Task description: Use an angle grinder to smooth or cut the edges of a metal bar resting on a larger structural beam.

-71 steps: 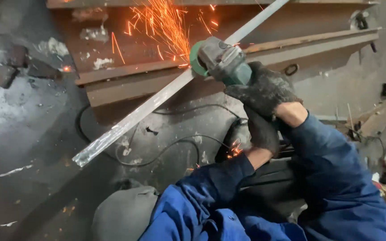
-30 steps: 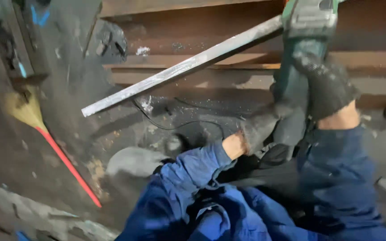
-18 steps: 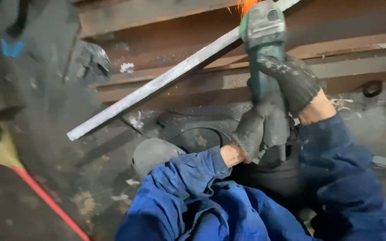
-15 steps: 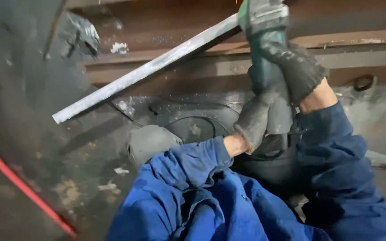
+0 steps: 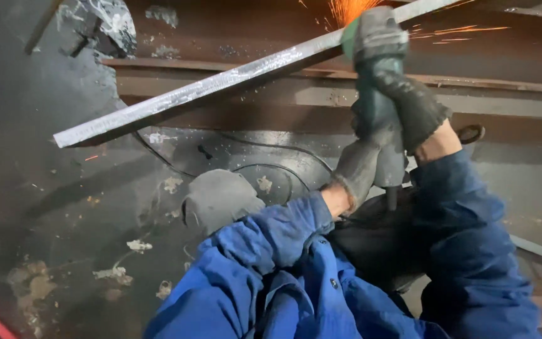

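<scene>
Green angle grinder (image 5: pixel 376 75) gripped in both coarse knit gloves: right hand (image 5: pixel 412 107) wrapped round the body, left hand (image 5: pixel 362 166) clasped at the tail, fingers curled tight. Head pressed to the top end of a flat, scuffed steel bar (image 5: pixel 221 85), orange sparks (image 5: pixel 352 9) fanning upward. Rusty beams (image 5: pixel 497 94) behind; gritty dark floor (image 5: pixel 64 238) below.

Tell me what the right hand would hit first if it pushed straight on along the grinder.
Probably the long flat steel bar: the right hand grips the green angle grinder, whose head already throws sparks at the bar's edge. Depth beyond it is unclear.
</scene>
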